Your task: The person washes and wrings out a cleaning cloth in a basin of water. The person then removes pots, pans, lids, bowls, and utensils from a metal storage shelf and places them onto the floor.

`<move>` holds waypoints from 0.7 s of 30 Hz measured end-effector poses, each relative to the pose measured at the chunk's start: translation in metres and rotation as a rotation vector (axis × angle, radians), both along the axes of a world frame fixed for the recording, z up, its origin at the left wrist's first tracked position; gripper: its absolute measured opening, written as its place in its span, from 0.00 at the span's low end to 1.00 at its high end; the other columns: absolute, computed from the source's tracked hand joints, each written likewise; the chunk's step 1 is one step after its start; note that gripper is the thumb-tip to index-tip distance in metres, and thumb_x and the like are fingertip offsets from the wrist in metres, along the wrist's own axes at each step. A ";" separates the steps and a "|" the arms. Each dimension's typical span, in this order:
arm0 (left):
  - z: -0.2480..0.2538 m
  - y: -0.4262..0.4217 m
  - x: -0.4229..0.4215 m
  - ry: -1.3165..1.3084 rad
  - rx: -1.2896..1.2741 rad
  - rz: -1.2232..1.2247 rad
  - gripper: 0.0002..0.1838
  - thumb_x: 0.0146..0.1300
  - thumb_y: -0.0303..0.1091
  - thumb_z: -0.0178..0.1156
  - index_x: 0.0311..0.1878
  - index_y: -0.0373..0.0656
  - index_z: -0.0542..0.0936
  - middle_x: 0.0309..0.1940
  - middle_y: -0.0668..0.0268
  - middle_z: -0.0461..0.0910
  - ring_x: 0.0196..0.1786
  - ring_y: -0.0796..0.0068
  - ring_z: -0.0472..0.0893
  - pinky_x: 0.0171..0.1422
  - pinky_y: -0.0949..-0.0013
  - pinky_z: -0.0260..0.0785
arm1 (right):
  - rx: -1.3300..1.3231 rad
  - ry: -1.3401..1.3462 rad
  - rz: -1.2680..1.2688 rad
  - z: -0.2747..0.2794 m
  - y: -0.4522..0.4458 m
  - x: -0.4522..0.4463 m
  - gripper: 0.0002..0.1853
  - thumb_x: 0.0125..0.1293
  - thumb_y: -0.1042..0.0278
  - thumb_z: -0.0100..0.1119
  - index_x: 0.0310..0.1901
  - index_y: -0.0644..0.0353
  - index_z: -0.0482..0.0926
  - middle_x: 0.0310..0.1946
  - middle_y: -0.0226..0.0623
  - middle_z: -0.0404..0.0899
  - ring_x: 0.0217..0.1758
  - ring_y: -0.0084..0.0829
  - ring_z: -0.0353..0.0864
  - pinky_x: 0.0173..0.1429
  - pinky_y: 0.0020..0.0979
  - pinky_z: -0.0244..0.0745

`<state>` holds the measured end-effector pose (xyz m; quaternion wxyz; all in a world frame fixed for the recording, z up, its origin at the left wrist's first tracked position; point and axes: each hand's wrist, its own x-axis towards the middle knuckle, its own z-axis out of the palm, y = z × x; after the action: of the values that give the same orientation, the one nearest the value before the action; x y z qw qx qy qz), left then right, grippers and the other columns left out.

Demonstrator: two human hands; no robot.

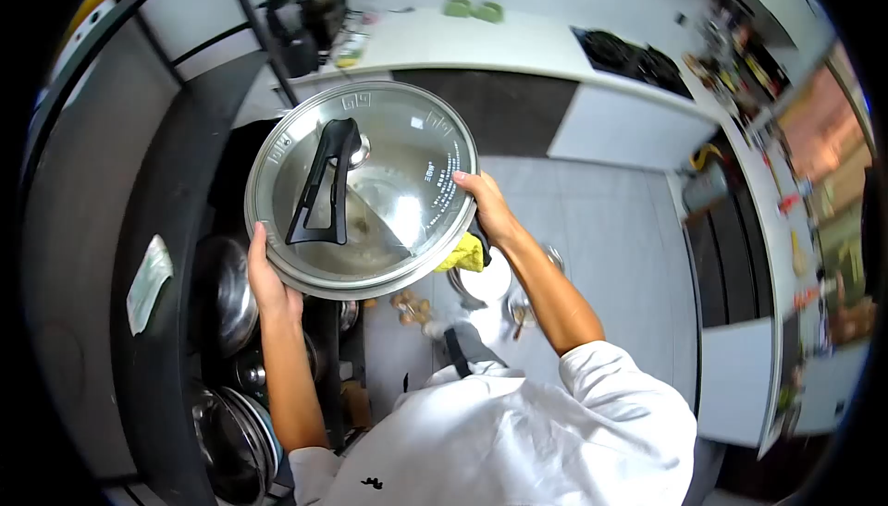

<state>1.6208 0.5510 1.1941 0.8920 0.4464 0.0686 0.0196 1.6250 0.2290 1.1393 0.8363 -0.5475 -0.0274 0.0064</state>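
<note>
A large round glass lid with a metal rim and a tall black handle (363, 193) is held up in both hands, above the grey tiled floor (601, 228) and beside the black metal shelf (153, 219). The left hand (274, 291) grips its near left rim and the right hand (490, 210) its right rim, thumbs on top (the other fingers are mostly hidden beneath). A bright yellow cloth (464, 254) shows at the lid's lower right edge, just beside the right hand. Below the left forearm, shiny round steel pans (231, 437) stand tilted in the shelf. Beyond, two small green objects (473, 10) sit at the white bench's (462, 42) back edge, and a black gas hob (634, 60) lies near its right corner.
</note>
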 end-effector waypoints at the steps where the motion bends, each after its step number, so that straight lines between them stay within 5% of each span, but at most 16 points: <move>1: -0.018 -0.007 -0.009 0.022 0.001 -0.034 0.26 0.77 0.46 0.53 0.66 0.33 0.73 0.62 0.55 0.78 0.64 0.62 0.77 0.71 0.60 0.68 | -0.032 0.036 -0.058 -0.006 -0.012 -0.025 0.18 0.72 0.57 0.59 0.52 0.65 0.78 0.43 0.34 0.82 0.45 0.23 0.80 0.52 0.26 0.76; 9: -0.115 -0.074 -0.102 0.139 0.137 -0.211 0.17 0.77 0.43 0.55 0.54 0.37 0.78 0.47 0.62 0.83 0.48 0.72 0.83 0.56 0.68 0.74 | -0.109 0.250 -0.353 -0.072 -0.087 -0.211 0.18 0.68 0.58 0.65 0.49 0.65 0.79 0.38 0.34 0.82 0.38 0.23 0.82 0.43 0.25 0.79; 15: -0.209 -0.117 -0.160 0.196 0.338 -0.439 0.18 0.76 0.42 0.57 0.56 0.36 0.77 0.46 0.62 0.83 0.46 0.74 0.83 0.52 0.70 0.76 | -0.110 0.441 -0.445 -0.129 -0.144 -0.333 0.14 0.67 0.61 0.67 0.41 0.66 0.82 0.33 0.33 0.84 0.33 0.22 0.82 0.40 0.24 0.78; 21: -0.272 -0.201 -0.215 0.301 0.452 -0.685 0.16 0.74 0.38 0.61 0.57 0.37 0.80 0.43 0.69 0.82 0.45 0.81 0.78 0.52 0.73 0.71 | 0.075 0.626 -0.528 -0.197 -0.208 -0.438 0.12 0.66 0.71 0.67 0.47 0.69 0.83 0.39 0.39 0.87 0.37 0.26 0.86 0.45 0.28 0.82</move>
<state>1.4062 0.3499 0.9219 0.7068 0.6254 0.0397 -0.3281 1.1869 0.0209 0.9421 0.7966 -0.4762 0.3698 -0.0431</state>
